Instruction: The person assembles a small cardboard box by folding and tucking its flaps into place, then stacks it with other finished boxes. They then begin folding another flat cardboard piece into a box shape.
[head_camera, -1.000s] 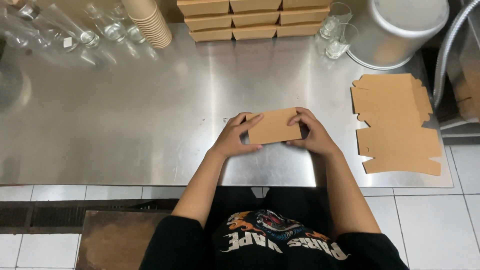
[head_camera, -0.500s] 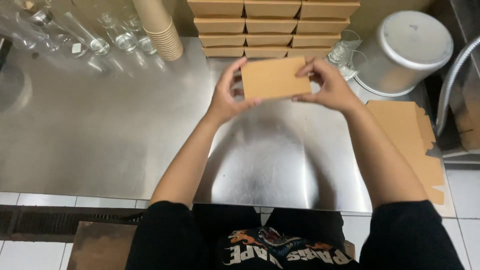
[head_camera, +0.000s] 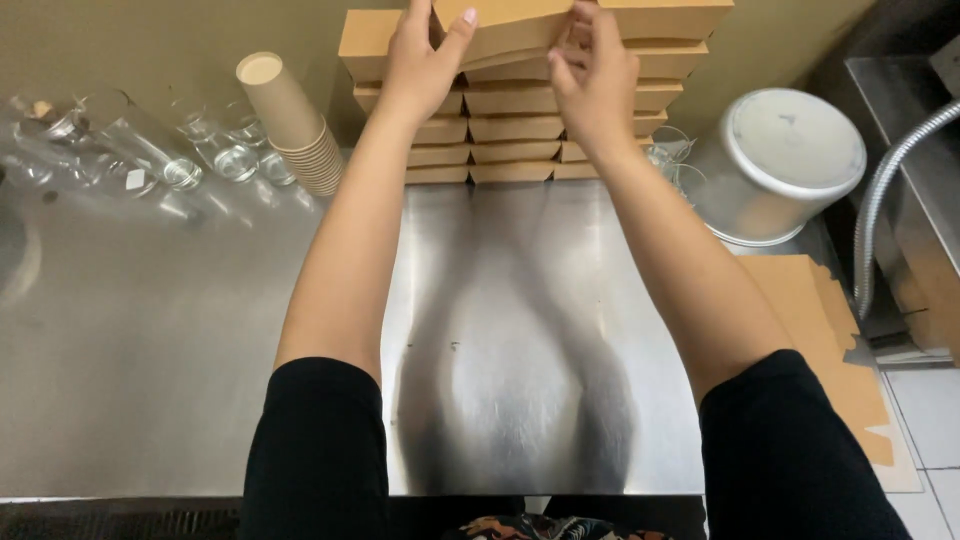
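Both hands are gripping a folded kraft-paper box (head_camera: 505, 30) at the top of the stacked boxes (head_camera: 510, 150) (left hand (head_camera: 425, 60) and right hand (head_camera: 595, 75) clasping opposite ends). Paper cups (head_camera: 290, 125) are lying left of the stack on the steel bench (head_camera: 150, 330); a metal pot (head_camera: 780, 165) is sitting right.

We look down from our head, close over the steel counter (head_camera: 150, 330), facing the back wall.

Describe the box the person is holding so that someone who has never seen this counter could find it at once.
At the back of the steel counter, against the wall, stand stacks of brown boxes. The held box is atop the middle stack, gripped by the left hand and right hand, and sits tilted.
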